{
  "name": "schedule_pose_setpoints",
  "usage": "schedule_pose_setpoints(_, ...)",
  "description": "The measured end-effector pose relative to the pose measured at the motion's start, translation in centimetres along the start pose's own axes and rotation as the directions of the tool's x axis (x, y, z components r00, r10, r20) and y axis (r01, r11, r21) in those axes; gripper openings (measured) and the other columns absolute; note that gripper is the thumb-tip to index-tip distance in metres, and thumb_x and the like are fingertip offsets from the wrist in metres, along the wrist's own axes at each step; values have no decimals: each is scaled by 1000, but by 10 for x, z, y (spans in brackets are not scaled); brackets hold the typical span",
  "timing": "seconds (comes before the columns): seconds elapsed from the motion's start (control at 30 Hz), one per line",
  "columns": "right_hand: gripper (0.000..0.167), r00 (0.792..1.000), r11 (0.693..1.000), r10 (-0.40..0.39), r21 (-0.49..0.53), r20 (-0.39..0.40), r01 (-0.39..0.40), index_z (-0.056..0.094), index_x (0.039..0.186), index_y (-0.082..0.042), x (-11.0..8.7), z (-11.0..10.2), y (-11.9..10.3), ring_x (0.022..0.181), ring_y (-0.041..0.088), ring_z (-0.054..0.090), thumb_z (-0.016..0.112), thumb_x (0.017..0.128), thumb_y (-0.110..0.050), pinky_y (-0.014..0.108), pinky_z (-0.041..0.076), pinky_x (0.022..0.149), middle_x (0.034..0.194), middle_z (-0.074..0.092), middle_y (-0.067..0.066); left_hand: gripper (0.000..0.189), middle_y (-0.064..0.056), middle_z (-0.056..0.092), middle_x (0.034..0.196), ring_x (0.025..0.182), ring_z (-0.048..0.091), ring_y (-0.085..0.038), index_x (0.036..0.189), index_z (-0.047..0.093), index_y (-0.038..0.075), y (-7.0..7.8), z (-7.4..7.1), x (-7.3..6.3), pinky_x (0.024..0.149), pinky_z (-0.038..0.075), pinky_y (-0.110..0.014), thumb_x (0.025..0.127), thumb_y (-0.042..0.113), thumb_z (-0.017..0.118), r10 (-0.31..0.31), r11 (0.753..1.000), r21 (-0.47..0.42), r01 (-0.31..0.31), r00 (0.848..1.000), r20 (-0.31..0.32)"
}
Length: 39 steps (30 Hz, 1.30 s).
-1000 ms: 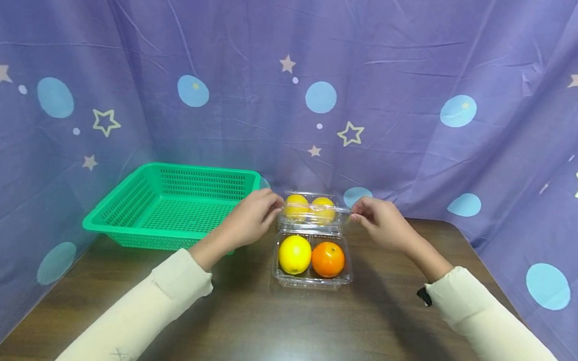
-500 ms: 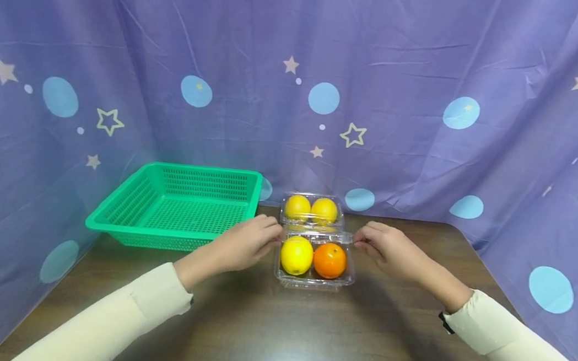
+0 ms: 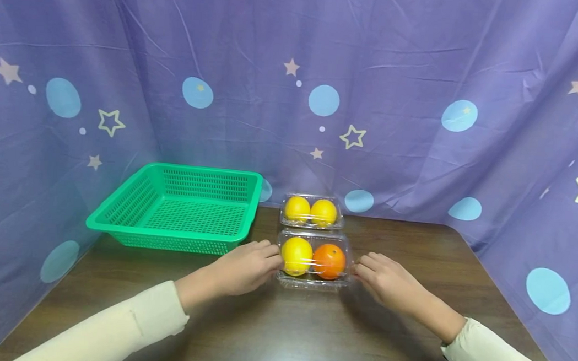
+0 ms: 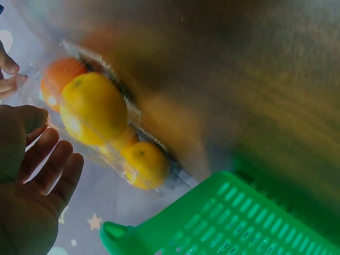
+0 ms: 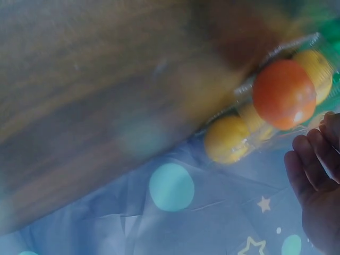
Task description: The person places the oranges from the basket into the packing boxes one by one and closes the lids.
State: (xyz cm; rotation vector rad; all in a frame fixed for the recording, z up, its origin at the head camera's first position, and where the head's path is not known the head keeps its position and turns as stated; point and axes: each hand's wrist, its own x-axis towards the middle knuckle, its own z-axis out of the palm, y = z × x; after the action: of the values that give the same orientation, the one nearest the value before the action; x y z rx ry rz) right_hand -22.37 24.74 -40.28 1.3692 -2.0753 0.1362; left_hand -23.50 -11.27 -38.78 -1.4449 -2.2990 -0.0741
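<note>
A clear plastic clamshell box (image 3: 312,284) stands on the table with a round yellow fruit (image 3: 296,256) and an orange fruit (image 3: 329,261) side by side in it. Its clear lid (image 3: 314,235) lies over both fruits. At the lid's left edge my left hand (image 3: 251,267) pinches with thumb and forefinger; the other fingers (image 4: 68,172) are loosely bent. My right hand (image 3: 387,281) pinches the opposite edge in the same way, its other fingers (image 5: 300,170) spread below in the right wrist view.
Directly behind is a second clear box (image 3: 311,225) with two yellow fruits (image 3: 324,212). An empty green basket (image 3: 174,232) stands at the back left of the brown table (image 3: 304,336). A purple curtain (image 3: 400,60) hangs behind.
Both hands have come down and toward the person, bringing the clear lid from over the rear box onto the front box's fruits. The boxes and basket have stayed put.
</note>
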Motion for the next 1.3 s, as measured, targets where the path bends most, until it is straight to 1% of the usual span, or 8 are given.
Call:
schedule_pose_setpoints(0.2, 13, 999, 1000, 0, -7, 33, 0, 71, 99, -7, -9, 7, -3, 82, 16, 59, 62, 100, -16, 33, 52, 71, 93, 65, -1, 20, 3, 66, 96, 84, 55, -14, 106, 71, 12, 7, 6, -4, 74, 50, -24, 90, 22, 78, -8, 1000, 2, 8, 1000, 24)
schedule_pose_setpoints(0.33, 15, 998, 1000, 5, 5, 59, -5, 71, 100, -8, -10, 10, -5, 82, 15, 58, 66, 99, -22, 33, 51, 72, 93, 63, -3, 24, 3, 65, 97, 84, 55, -15, 106, 70, 12, 8, 12, -7, 72, 49, -24, 89, 27, 79, 3, 999, 37, -4, 1000, 27)
schedule_pose_setpoints(0.47, 18, 998, 1000, -17, -10, 57, 18, 71, 100, -8, -9, 13, -6, 82, 16, 57, 68, 97, -25, 33, 50, 71, 92, 62, -2, 23, 3, 68, 98, 85, 57, -16, 104, 71, 13, 10, 16, -7, 69, 48, -25, 89, 27, 79, 44, 988, 148, -45, 999, 6)
schedule_pose_setpoints(0.57, 21, 998, 998, -44, -51, 40, 46, 70, 98, -8, -8, 15, -6, 80, 17, 57, 63, 101, -27, 33, 49, 69, 90, 62, -1, 17, 2, 70, 96, 83, 58, -16, 102, 72, 12, 10, 18, -5, 67, 48, -25, 89, 21, 78, 94, 961, 263, -87, 996, -12)
schedule_pose_setpoints(0.7, 27, 998, 993, -68, -98, 9, 68, 68, 95, -8, -8, 19, -5, 77, 19, 58, 53, 106, -27, 33, 48, 67, 88, 62, 0, 15, 2, 71, 94, 82, 59, -16, 102, 73, 11, 10, 18, -4, 67, 49, -25, 88, 10, 77, 154, 923, 359, -137, 988, -18)
schedule_pose_setpoints(0.83, 24, 998, 992, -66, -106, -15, 64, 69, 95, -7, -9, 21, -4, 76, 20, 58, 55, 105, -23, 34, 49, 66, 87, 63, 1, 16, 1, 72, 96, 84, 60, -16, 104, 73, 11, 8, 19, -4, 71, 52, -25, 88, 10, 78, 188, 906, 388, -170, 982, -7)
schedule_pose_setpoints(1.07, 38, 997, 992, -69, -108, -22, 66, 69, 94, -7, -8, 22, -4, 77, 20, 59, 41, 111, -26, 34, 50, 67, 87, 64, 1, 16, 1, 73, 96, 85, 61, -14, 104, 74, 10, 4, 20, -5, 75, 53, -24, 88, 11, 79, 235, 887, 411, -209, 972, -14)
schedule_pose_setpoints(1.3, 38, 998, 993, -65, -100, -27, 62, 70, 94, -8, -9, 24, -3, 77, 19, 59, 41, 110, -26, 33, 49, 66, 87, 63, 0, 18, 2, 74, 97, 86, 61, -13, 104, 75, 11, 3, 20, -6, 75, 52, -22, 88, 13, 81, 240, 885, 412, -217, 971, -4)
